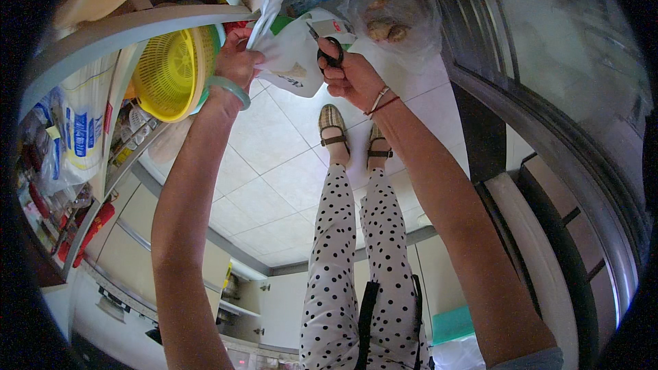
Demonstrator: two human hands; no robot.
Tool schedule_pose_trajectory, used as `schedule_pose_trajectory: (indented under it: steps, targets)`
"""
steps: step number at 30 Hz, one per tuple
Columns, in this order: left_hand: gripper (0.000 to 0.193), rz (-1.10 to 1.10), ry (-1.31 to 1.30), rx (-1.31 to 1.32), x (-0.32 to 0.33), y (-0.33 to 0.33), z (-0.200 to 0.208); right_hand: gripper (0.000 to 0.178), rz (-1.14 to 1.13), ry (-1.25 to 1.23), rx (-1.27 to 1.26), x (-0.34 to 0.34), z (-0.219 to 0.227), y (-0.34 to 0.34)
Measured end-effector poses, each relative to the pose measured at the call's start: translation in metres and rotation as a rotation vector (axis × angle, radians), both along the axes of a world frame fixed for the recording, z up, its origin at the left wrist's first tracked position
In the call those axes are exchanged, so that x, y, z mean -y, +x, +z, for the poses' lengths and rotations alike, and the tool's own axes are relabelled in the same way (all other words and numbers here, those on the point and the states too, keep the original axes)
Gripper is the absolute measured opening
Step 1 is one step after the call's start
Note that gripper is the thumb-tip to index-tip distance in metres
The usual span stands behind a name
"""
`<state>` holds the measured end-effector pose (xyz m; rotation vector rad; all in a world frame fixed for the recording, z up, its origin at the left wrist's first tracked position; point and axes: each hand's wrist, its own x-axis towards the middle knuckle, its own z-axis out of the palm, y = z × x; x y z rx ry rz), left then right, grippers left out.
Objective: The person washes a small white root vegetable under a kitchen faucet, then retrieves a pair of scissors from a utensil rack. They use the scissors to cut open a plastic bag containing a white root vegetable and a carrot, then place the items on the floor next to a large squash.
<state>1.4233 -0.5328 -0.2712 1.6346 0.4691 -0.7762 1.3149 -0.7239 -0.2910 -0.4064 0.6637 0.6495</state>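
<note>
1. The left hand [238,59], at upper left of centre, is closed, its fingers pinching a white printed plastic bag [288,51] at upper centre.
2. The right hand [351,81] is curled around small black-handled metal scissors [332,59], in front of the bag; whether they touch, I cannot tell.
3. A round yellow plastic basket [166,77] is at upper left.

White plastic bag and black-handled scissors, close together.
The bag [291,58] is thin and crumpled, with patches of coloured and dark print; it hangs loosely, its upper part drawn into a narrow strip. The scissors [340,50], just right of it, point up and leftward, grey blades in front of the plastic; whether they touch is unclear.
</note>
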Motion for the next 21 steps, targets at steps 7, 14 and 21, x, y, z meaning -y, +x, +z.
schedule_pose_trajectory:
  steps: [7, 14, 21]
  targets:
    - [0.056, -0.011, -0.024, -0.081, 0.010, -0.003, 0.012, 0.046, 0.073, -0.037, -0.065, 0.003, 0.010, 0.000]
    - [0.059, -0.057, 0.026, -0.124, 0.022, -0.003, 0.027, 0.043, 0.108, -0.036, -0.072, 0.011, 0.001, 0.015]
    - [0.053, -0.040, -0.047, -0.049, 0.024, -0.009, 0.013, 0.039, 0.091, -0.195, 0.030, 0.015, 0.009, 0.002]
